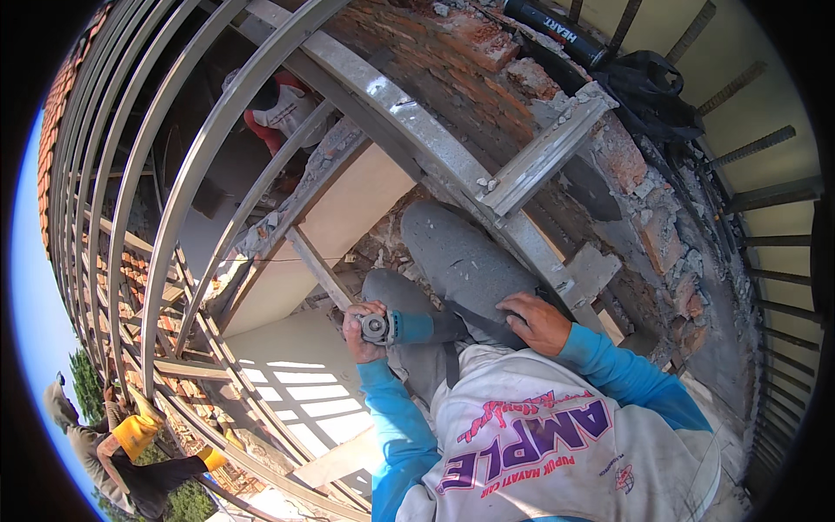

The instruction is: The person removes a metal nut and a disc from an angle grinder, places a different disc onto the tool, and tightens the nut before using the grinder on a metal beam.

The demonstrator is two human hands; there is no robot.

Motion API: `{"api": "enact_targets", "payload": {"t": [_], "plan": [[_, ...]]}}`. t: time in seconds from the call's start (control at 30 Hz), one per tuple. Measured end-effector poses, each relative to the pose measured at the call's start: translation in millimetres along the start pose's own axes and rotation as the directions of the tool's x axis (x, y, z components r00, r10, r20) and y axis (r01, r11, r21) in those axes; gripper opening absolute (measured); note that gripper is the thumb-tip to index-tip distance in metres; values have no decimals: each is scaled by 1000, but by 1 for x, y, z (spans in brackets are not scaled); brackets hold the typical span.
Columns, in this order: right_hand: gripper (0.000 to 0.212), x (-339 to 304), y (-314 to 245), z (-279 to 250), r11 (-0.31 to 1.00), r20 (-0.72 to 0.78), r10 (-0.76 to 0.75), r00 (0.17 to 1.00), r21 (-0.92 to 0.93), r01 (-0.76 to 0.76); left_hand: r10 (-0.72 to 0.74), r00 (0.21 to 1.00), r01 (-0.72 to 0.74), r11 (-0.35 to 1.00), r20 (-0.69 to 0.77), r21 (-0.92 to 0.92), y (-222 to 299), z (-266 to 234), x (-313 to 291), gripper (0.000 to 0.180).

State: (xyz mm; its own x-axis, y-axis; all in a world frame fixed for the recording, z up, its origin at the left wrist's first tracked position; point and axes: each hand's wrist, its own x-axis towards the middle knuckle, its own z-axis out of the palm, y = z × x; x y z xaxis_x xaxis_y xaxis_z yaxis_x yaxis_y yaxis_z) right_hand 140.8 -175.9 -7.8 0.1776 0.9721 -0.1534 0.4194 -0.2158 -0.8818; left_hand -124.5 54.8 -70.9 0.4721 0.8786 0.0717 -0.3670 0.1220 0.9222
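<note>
My left hand [362, 334] is wrapped around the head end of an angle grinder [412, 327]. Its round grey gear head faces up, and the teal body leads to a black rear end lying by my lap. No disc can be made out on it. My right hand [534, 322] lies on my right thigh, fingers loosely spread and slightly bent, beside a dark strap [484, 322]. Nothing shows in that hand. Both legs, in grey trousers [452, 248], are bent under me, and blue sleeves cover my forearms.
Curved metal rafters [198, 174] fill the left. A metal beam [409, 113] crosses ahead, beside broken brickwork [639, 204]. Rebar [739, 91] sticks out at right, near a black bag [648, 91]. One person [291, 113] is below; another, with yellow gloves [137, 426], is at lower left.
</note>
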Motion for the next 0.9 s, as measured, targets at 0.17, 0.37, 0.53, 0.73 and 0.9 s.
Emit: {"api": "enact_targets", "payload": {"t": [0.17,0.37,0.53,0.73,0.9], "plan": [[25,15,11,19,971,-301,-18,954,-233,-55,45,992,-61,989,-116,-138,-13,-48,-33,37],[27,18,38,18,941,-197,240,951,-192,-278,86,963,-159,947,-256,-279,-27,-77,-61,36],[23,15,48,23,823,-133,361,923,-420,-383,43,942,-158,932,-333,-326,-22,-91,-77,35],[23,20,56,23,817,-26,436,900,-407,-408,28,935,-178,899,-354,-400,-19,-109,-93,35],[26,9,84,28,863,1,495,869,-114,-492,6,935,-169,888,-355,-428,-15,-111,-99,28]]}}
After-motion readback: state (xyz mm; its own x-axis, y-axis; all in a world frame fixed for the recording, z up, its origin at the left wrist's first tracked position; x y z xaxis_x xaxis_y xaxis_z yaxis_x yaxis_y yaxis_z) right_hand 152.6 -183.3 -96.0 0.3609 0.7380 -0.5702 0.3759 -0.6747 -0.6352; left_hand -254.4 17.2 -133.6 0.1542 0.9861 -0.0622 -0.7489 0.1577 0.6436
